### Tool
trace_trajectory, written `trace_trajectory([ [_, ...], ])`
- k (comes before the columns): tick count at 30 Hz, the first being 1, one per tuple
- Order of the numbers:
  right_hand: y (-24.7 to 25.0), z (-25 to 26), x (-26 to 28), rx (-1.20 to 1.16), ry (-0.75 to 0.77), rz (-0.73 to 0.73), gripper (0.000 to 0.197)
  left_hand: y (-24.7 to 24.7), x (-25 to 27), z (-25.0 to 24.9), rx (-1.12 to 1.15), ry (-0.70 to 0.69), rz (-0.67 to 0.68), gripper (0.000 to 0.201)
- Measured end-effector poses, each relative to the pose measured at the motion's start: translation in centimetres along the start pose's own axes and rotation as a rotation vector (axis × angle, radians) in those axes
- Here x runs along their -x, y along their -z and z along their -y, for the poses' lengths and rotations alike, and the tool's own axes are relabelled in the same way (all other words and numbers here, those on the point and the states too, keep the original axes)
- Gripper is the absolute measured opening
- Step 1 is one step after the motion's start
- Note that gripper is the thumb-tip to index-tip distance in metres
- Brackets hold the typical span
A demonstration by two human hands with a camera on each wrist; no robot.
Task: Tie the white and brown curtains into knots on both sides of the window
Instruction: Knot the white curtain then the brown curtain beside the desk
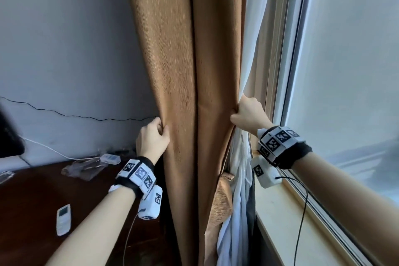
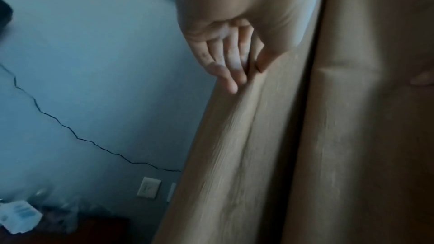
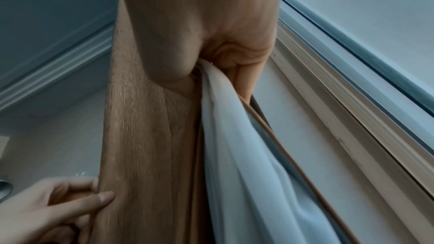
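Observation:
A brown curtain (image 1: 179, 71) hangs in long folds beside the window, with a white sheer curtain (image 1: 239, 190) behind its right edge. My left hand (image 1: 154, 136) pinches the brown curtain's left edge (image 2: 234, 136) between thumb and fingers (image 2: 225, 66). My right hand (image 1: 248, 114) grips the right edge of the brown curtain (image 3: 145, 146) together with the white curtain (image 3: 246, 155); its fingers are wrapped in the fabric and hidden. The left hand (image 3: 58, 205) also shows low in the right wrist view.
A dark wooden desk (image 1: 32, 201) at lower left holds a white remote (image 1: 63, 219), a plastic bag and a white adapter (image 1: 110, 158) with cables. The window frame (image 1: 287, 71) and the sill (image 1: 280, 211) run along the right. Wall sockets (image 2: 148, 187) sit low on the wall.

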State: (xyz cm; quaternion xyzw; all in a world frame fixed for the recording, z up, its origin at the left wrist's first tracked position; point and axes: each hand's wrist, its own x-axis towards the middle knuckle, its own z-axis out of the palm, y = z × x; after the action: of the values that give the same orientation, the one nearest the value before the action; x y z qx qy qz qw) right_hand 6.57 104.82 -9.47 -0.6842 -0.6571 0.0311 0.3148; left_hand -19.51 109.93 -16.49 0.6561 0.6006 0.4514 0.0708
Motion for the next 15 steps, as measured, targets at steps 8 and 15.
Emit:
trace_trajectory([
  [8,0.4,0.3,0.9,-0.001,-0.026,-0.009,0.027,-3.7,6.3,-6.8,-0.058,-0.526,0.154,0.028],
  [15,0.8,0.6,2.4,-0.017,0.003,0.025,0.025,-7.6,5.7,-11.0,0.085,-0.46,0.355,0.02],
])
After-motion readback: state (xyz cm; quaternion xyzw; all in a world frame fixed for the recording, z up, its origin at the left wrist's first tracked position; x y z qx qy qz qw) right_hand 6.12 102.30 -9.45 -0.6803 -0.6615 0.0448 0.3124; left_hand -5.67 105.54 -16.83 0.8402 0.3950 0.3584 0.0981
